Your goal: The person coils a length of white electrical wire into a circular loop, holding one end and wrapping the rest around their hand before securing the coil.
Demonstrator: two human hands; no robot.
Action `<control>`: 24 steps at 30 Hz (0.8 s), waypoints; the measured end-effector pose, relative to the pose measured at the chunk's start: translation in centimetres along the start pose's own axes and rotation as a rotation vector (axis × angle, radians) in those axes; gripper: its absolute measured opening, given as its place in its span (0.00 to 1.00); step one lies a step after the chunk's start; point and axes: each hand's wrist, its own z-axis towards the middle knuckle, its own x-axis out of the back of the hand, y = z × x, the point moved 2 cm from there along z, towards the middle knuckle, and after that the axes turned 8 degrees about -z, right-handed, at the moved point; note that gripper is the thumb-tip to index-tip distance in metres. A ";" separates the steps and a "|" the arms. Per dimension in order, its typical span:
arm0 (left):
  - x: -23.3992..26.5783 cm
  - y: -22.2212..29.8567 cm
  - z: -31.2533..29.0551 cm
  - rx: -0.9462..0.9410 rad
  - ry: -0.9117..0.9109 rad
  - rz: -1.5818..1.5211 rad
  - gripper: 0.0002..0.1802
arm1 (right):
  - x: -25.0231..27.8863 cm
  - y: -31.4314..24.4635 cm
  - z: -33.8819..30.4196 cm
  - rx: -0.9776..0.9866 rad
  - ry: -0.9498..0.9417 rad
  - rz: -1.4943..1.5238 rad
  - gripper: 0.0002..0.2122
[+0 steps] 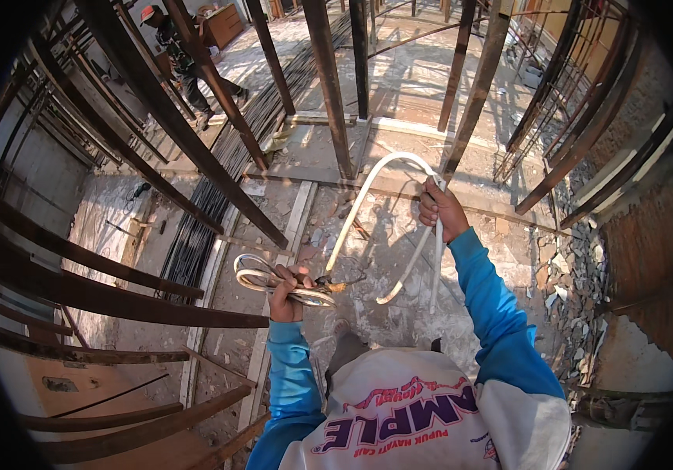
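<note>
A white flexible tube, perhaps a thick cable point(354, 205), arcs up between my two hands. My left hand point(286, 291) is closed around several gathered loops of it point(250, 276), low in the middle. A yellowish-brown piece point(339, 287) shows beside the loops; what it is I cannot make out. Higher and to the right, my right hand point(443, 210) grips the top of the arc with its fingers wrapped round. Below that hand, two lengths of the tube hang down, one straight and one curving left.
Dark upright posts point(328, 86) stand ahead and to the left. A long bundle of thin bars point(187, 243) lies on the floor at left. Broken rubble point(567, 274) lines the right wall, near a rebar cage point(559, 106). Another person point(187, 66) is at the far left.
</note>
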 end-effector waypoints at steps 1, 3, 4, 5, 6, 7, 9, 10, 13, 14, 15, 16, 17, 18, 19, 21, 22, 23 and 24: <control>1.2 0.8 0.5 0.060 0.044 0.069 0.05 | -0.8 0.3 0.1 0.001 -0.025 -0.013 0.15; 1.5 3.4 2.6 0.133 0.025 0.178 0.07 | -3.5 -0.7 1.1 0.043 -0.060 -0.101 0.14; 1.4 4.3 3.9 0.168 -0.020 0.224 0.09 | -4.5 -1.1 1.4 0.068 -0.052 -0.163 0.13; 0.7 4.9 5.6 0.170 -0.052 0.256 0.12 | -5.2 -1.5 1.8 0.114 -0.081 -0.180 0.13; 0.5 4.8 6.8 0.184 -0.059 0.283 0.17 | -5.9 -1.3 2.5 0.133 -0.104 -0.194 0.13; 0.0 4.9 8.5 0.243 -0.111 0.276 0.19 | -7.0 -1.6 4.0 0.217 -0.031 -0.176 0.13; 0.5 4.7 10.3 0.332 -0.158 0.267 0.31 | -9.6 -0.4 6.0 0.324 0.134 -0.118 0.13; 0.7 5.0 11.2 0.255 -0.165 0.252 0.35 | -10.2 -0.9 8.2 0.317 0.186 -0.040 0.13; 2.6 7.5 13.2 0.170 -0.073 0.025 0.36 | -8.8 -1.1 15.3 0.274 0.156 0.409 0.14; 3.5 8.3 14.0 0.117 -0.042 0.038 0.34 | -7.8 -0.5 17.9 0.285 0.044 0.564 0.16; 4.3 9.0 15.1 0.108 -0.027 0.096 0.34 | -6.7 -0.2 19.7 0.288 0.003 0.657 0.16; 5.0 9.3 16.4 0.097 -0.009 0.154 0.34 | -5.6 0.1 21.4 0.287 -0.040 0.749 0.17; 5.9 9.4 17.9 0.060 -0.002 0.165 0.34 | -6.2 0.5 22.9 0.227 -0.063 0.829 0.17; 6.7 9.3 19.8 0.026 0.011 0.173 0.34 | -6.6 1.3 23.9 0.160 -0.079 0.905 0.18; 7.3 9.3 21.6 -0.010 0.028 0.182 0.34 | -6.5 2.1 25.5 0.137 -0.135 0.917 0.19; 7.5 8.8 25.9 -0.070 0.021 0.200 0.37 | -6.6 4.1 28.5 0.077 -0.147 1.017 0.19; 7.5 8.5 27.9 -0.106 0.021 0.210 0.38 | -6.5 5.1 30.1 0.037 -0.145 1.057 0.19; 7.7 7.6 29.9 -0.117 0.016 0.195 0.39 | -6.2 6.0 31.5 -0.011 -0.141 1.079 0.19; 7.1 8.0 32.0 -0.144 0.002 0.199 0.40 | -6.7 6.7 33.3 -0.060 -0.160 1.113 0.19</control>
